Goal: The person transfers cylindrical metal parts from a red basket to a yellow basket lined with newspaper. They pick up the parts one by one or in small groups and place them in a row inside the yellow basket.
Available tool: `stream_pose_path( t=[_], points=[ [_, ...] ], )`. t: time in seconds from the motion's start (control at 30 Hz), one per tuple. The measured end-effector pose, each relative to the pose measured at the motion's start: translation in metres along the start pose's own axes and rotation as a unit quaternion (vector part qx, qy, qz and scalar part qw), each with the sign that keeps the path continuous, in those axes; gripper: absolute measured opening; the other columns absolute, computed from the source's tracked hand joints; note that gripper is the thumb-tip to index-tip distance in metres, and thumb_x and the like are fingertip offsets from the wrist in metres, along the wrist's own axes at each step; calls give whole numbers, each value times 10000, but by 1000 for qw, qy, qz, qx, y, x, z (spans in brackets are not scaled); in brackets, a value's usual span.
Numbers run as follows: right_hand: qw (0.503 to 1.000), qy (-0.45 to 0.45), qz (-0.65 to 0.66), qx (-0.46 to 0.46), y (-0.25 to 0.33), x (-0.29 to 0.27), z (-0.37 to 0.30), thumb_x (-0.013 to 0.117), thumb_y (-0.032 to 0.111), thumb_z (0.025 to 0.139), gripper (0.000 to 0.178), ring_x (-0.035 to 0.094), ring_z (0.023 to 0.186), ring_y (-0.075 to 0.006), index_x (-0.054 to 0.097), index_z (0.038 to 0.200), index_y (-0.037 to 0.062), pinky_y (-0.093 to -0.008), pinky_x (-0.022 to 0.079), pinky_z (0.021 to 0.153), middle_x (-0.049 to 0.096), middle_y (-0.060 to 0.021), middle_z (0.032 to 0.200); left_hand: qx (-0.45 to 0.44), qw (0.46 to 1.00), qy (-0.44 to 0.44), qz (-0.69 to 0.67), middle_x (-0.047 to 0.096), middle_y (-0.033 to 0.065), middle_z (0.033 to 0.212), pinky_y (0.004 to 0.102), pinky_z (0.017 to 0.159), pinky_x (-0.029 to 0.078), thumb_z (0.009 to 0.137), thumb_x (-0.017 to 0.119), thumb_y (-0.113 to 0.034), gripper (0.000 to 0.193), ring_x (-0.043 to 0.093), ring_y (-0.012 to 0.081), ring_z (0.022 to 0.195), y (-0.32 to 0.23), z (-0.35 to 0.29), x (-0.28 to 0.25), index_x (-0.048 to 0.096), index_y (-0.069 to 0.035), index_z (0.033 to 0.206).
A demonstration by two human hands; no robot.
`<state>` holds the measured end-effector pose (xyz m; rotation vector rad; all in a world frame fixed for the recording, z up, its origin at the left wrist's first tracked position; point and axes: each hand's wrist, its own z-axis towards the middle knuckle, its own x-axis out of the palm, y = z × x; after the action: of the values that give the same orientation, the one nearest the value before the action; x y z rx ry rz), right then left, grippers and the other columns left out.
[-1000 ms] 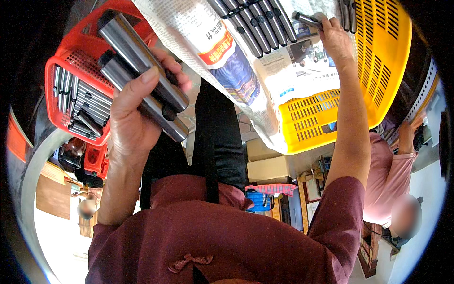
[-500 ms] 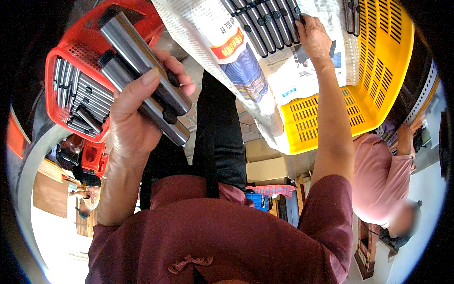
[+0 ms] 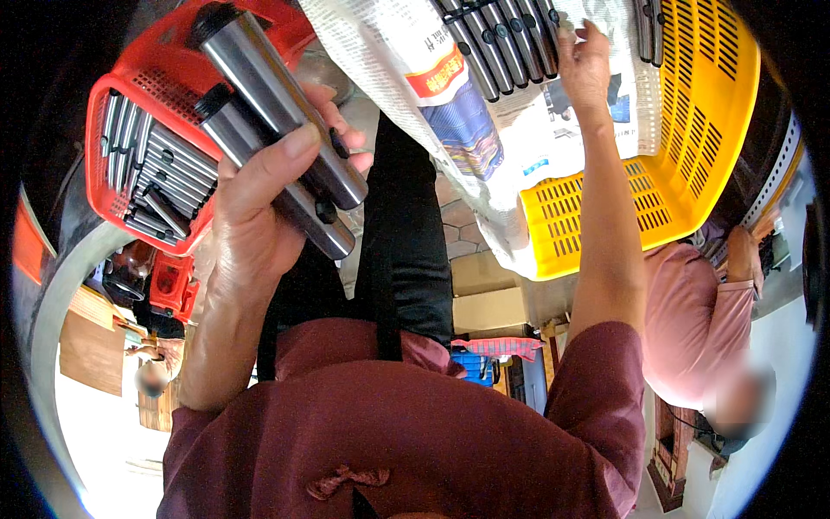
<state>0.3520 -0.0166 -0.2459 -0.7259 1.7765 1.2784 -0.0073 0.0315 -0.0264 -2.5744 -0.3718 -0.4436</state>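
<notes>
My left hand (image 3: 264, 186) is closed around two polished steel shafts (image 3: 272, 108), side by side and tilted, each with a dark end and a dark hole in its side. The thumb lies across them. Over the newspaper (image 3: 519, 143) that lines the yellow basket (image 3: 553, 221), my right hand (image 3: 585, 78) has its fingers apart, with no shaft seen in them. It is beside the right end of a row of similar steel shafts (image 3: 510, 43); the top of that row is cut off by the picture's edge. Whether a fingertip touches the end shaft is hard to tell.
A red basket (image 3: 97, 173) at left holds many steel shafts in stacked rows. More shafts (image 3: 648, 35) lie at the yellow basket's right side. Cardboard boxes (image 3: 488, 307) stand behind my legs. One person in pink (image 3: 692, 329) is at right, another person (image 3: 160, 368) far left.
My right hand's fingers have come away from the end shaft of the row and spread. The left hand still grips the same two shafts, shifted slightly right in the picture.
</notes>
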Motion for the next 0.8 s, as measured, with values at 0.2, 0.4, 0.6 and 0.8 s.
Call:
stream_pose_path(
  t=[0.2,0.4,0.6,0.8],
  points=[
    [947,63,307,64,127,-64,-20,541,181,999,343,574,847,-78,521,1300,16,-226,485,755,644,-66,1004,-32,999,-21,13,645,106,948,368,779,597,807,745,-160,468,681,216,847,-1,-7,-11,560,30,1194],
    [787,427,444,24,253,-100,-31,697,115,899,444,582,827,-65,517,1291,11,-196,492,731,584,9,904,-156,970,121,144,672,79,896,300,738,537,762,804,-207,411,656,153,784,-11,-19,-28,645,17,1067],
    [756,280,590,42,247,-92,-34,682,86,883,334,546,650,-40,579,1191,11,-176,412,519,612,3,840,-174,967,92,161,670,115,920,296,700,548,713,799,-264,539,666,183,770,-26,-27,-23,590,35,1110],
    [783,307,538,41,226,-109,-28,671,250,880,429,602,759,-72,599,1222,1,-199,467,597,675,-82,977,-96,938,144,301,663,43,953,257,741,488,794,752,-166,421,627,122,820,-24,-18,-25,625,29,1145]
  ],
)
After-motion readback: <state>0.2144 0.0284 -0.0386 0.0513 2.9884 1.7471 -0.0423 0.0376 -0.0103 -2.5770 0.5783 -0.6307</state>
